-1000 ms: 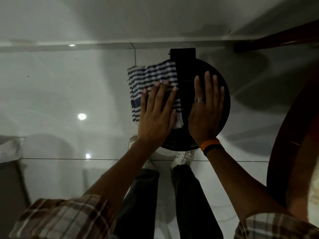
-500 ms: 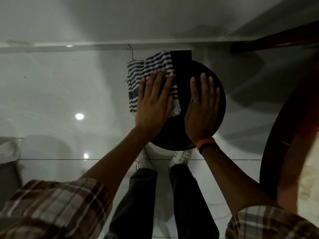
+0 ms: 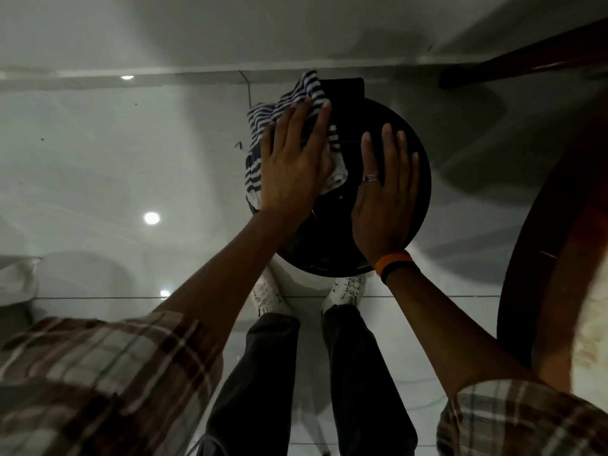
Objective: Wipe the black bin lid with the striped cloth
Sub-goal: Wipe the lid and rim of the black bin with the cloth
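- Two plaid sleeves point(image 3: 98, 373) fill the near corners, above dark trousers point(image 3: 263, 373) and white shoes point(image 3: 343, 289) on the glossy tiled floor point(image 3: 98, 159).
- Just past the shoes, the round black bin lid point(image 3: 329, 255) sits between both arms.
- On its right half, the right hand point(image 3: 383, 199) lies flat, fingers point(image 3: 388, 149) straight and slightly apart, gripping nothing; a ring and an orange wristband point(image 3: 393, 261) show.
- At the lid's left edge, the left hand point(image 3: 292, 166) presses palm-down on the striped cloth point(image 3: 263, 123), fingers point(image 3: 320, 126) extended close together, not curled around it.
- Bunched cloth spills past the fingertips toward the lid's hinge block point(image 3: 345, 88) and hangs off the left rim.
- Beyond, a white wall; a dark wooden table edge point(image 3: 533, 225) curves at right.
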